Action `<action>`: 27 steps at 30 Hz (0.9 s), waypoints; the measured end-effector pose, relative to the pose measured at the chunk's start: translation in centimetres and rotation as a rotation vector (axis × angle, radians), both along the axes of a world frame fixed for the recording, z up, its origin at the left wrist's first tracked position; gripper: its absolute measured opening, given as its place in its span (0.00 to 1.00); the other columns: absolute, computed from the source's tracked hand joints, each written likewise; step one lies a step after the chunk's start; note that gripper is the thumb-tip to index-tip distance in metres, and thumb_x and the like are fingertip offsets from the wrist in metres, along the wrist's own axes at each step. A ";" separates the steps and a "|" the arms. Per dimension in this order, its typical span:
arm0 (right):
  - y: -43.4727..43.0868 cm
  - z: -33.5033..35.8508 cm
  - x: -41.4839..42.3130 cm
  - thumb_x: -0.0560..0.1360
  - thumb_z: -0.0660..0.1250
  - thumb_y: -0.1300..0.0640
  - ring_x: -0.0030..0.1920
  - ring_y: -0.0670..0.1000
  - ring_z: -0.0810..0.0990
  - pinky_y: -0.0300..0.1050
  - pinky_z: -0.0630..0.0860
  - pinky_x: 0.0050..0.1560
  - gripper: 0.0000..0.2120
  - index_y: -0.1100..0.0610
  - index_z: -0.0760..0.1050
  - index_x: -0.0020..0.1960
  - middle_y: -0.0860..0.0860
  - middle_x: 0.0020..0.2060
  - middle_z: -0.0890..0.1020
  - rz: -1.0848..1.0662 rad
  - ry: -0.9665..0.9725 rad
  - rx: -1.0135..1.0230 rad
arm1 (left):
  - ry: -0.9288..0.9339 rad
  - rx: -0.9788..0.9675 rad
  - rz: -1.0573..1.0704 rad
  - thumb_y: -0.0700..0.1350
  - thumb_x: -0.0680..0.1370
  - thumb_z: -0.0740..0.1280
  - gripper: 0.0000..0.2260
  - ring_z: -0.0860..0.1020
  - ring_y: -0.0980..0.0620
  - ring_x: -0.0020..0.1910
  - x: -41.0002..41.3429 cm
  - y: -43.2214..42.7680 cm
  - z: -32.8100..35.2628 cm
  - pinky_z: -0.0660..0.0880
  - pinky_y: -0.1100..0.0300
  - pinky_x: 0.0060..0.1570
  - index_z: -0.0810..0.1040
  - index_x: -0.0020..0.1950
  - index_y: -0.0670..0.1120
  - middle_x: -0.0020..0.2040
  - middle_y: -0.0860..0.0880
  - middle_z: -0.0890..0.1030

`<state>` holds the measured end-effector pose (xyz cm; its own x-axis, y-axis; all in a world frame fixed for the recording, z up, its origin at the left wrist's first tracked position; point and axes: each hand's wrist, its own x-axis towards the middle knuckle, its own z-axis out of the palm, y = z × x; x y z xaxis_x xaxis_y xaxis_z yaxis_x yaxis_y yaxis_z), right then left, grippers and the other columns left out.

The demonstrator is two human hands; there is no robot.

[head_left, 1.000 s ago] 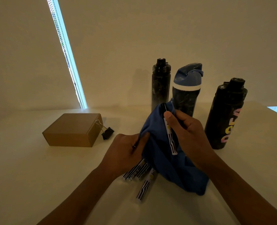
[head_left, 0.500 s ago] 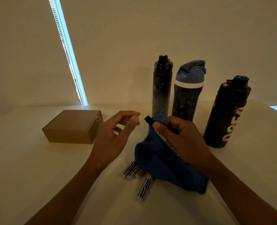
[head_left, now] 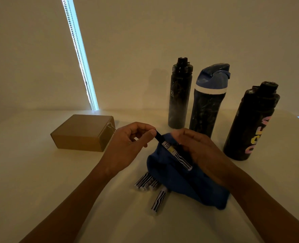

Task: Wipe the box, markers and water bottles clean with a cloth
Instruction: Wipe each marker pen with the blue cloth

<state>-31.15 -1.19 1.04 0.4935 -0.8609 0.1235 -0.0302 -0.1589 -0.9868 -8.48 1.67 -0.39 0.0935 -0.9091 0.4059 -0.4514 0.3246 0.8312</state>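
My left hand (head_left: 127, 146) pinches the black cap end of a striped marker (head_left: 175, 154) between thumb and fingers. My right hand (head_left: 201, 151) rests over the blue cloth (head_left: 180, 186) and grips it along the marker's right side. Several more striped markers (head_left: 150, 185) lie on the table, partly under the cloth's front edge. A brown cardboard box (head_left: 83, 133) sits to the left. Three water bottles stand behind: a slim black one (head_left: 179, 95), a blue-lidded one (head_left: 208, 102) and a black one with coloured letters (head_left: 252, 123).
A binder clip (head_left: 111, 126) hangs at the box's right end, partly hidden by my left hand. The pale table (head_left: 40, 181) meets a plain wall, with a bright window strip (head_left: 80, 55) at the back left.
My left hand let go of the cloth, lifted, then came right and took the marker's cap end. My right hand shifted from pinching the marker to lying beside it on the cloth.
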 end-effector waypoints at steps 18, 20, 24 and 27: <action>0.6 -0.5 0.5 0.80 0.61 0.40 0.41 0.42 0.81 0.41 0.80 0.42 0.09 0.44 0.75 0.53 0.44 0.41 0.82 -0.054 0.572 -0.406 | -0.107 -0.036 -0.013 0.55 0.80 0.69 0.09 0.83 0.53 0.43 -0.3 0.0 -0.3 0.79 0.59 0.42 0.82 0.57 0.54 0.49 0.55 0.85; 1.2 -0.5 0.7 0.82 0.54 0.41 0.36 0.47 0.79 0.44 0.76 0.38 0.12 0.47 0.70 0.53 0.49 0.38 0.79 -0.078 0.616 -0.526 | -0.121 -0.030 -0.007 0.60 0.79 0.68 0.12 0.83 0.53 0.43 -0.4 -0.1 -0.2 0.79 0.60 0.42 0.82 0.56 0.55 0.49 0.56 0.85; 1.6 -0.8 1.2 0.84 0.47 0.43 0.33 0.51 0.76 0.50 0.73 0.36 0.13 0.50 0.63 0.52 0.56 0.35 0.75 -0.140 0.760 -0.757 | -0.198 -0.039 -0.002 0.63 0.79 0.65 0.15 0.82 0.57 0.42 -0.3 -0.2 -0.1 0.77 0.63 0.42 0.82 0.55 0.55 0.46 0.59 0.84; 1.4 -1.2 1.2 0.84 0.47 0.43 0.33 0.51 0.76 0.51 0.74 0.36 0.12 0.49 0.62 0.52 0.59 0.35 0.74 -0.157 0.812 -0.778 | -0.230 -0.067 0.011 0.60 0.80 0.66 0.11 0.81 0.59 0.45 -0.3 0.1 0.1 0.76 0.67 0.42 0.81 0.55 0.56 0.45 0.62 0.83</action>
